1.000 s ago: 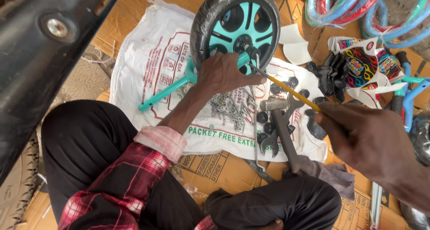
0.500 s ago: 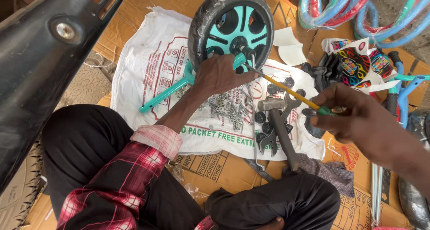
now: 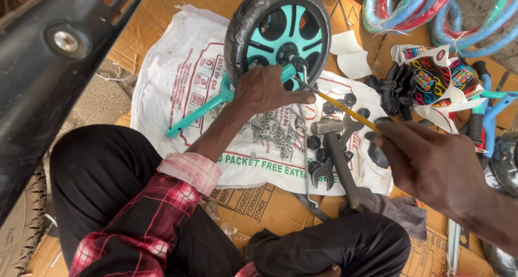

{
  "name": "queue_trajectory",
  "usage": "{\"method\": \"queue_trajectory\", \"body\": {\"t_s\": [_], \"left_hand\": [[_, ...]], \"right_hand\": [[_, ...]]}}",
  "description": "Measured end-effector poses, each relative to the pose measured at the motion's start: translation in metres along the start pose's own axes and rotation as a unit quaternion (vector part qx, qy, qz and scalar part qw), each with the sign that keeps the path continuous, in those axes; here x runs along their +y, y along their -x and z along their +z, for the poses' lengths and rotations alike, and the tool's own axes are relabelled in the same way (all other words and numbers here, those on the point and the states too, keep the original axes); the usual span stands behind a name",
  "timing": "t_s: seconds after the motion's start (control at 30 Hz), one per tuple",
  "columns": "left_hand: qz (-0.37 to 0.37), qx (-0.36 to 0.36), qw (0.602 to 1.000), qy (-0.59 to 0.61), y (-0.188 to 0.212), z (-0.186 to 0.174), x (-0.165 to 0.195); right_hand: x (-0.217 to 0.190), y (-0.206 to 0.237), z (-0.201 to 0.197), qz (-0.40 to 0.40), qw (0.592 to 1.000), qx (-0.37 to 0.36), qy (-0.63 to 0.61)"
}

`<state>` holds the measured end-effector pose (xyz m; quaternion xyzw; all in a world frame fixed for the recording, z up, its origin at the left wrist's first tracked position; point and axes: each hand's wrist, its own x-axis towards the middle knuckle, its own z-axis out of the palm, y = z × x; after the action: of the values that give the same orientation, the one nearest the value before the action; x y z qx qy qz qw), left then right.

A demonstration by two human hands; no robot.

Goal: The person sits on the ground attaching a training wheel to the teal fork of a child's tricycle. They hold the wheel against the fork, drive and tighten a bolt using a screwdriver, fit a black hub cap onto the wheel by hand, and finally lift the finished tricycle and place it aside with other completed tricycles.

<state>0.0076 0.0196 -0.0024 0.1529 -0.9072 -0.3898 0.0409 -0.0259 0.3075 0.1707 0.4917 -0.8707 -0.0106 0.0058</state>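
Seated cross-legged on flattened cardboard (image 3: 162, 34), with a white woven sack (image 3: 178, 93) spread as the working surface. Large black moulded part (image 3: 48, 77) at upper left, use unclear.

Small wheel (image 3: 280, 26), black tyre and teal spokes, standing upright on the sack and already seated in the teal fork bracket (image 3: 199, 112), whose arm slants down-left across the sack. Judged state: wheel fitted to bracket, axle fastening in hand, not yet shown as finished.

Left hand (image 3: 264, 90) clamped over the bracket at the hub, fingers (image 3: 299, 98) wrapped closed around the teal piece, steadying the wheel.

Right hand (image 3: 431, 166) closed around the handle end of a yellow-shafted screwdriver (image 3: 345, 110); tip set at the axle, just beside the left thumb.

Hammer (image 3: 337, 153) lying on the sack between the hands, untouched. Open-ended spanner (image 3: 322, 171) beside it, also unused.

Black plastic caps (image 3: 314, 143) and a scatter of loose bolts and washers (image 3: 272, 131) remaining on the sack: judged as hardware not yet fitted.

Coloured bicycle frames (image 3: 421, 9) and a printed panel (image 3: 431, 77) stacked at upper right, apart from the work.
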Motion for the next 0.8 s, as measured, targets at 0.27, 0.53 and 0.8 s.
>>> {"method": "queue_trajectory", "body": {"t_s": [0.27,0.53,0.8], "left_hand": [[0.015,0.024,1.000,0.001,0.001,-0.004,0.004],[-0.004,-0.008,1.000,-0.008,-0.001,-0.007,0.006],[0.017,0.023,1.000,-0.010,0.001,-0.005,0.006]], "right_hand": [[0.000,-0.020,-0.006,0.459,0.722,-0.061,-0.514],[0.013,0.002,0.005,0.102,0.965,-0.024,-0.241],[0.006,0.005,0.008,-0.211,0.928,-0.026,0.306]]}}
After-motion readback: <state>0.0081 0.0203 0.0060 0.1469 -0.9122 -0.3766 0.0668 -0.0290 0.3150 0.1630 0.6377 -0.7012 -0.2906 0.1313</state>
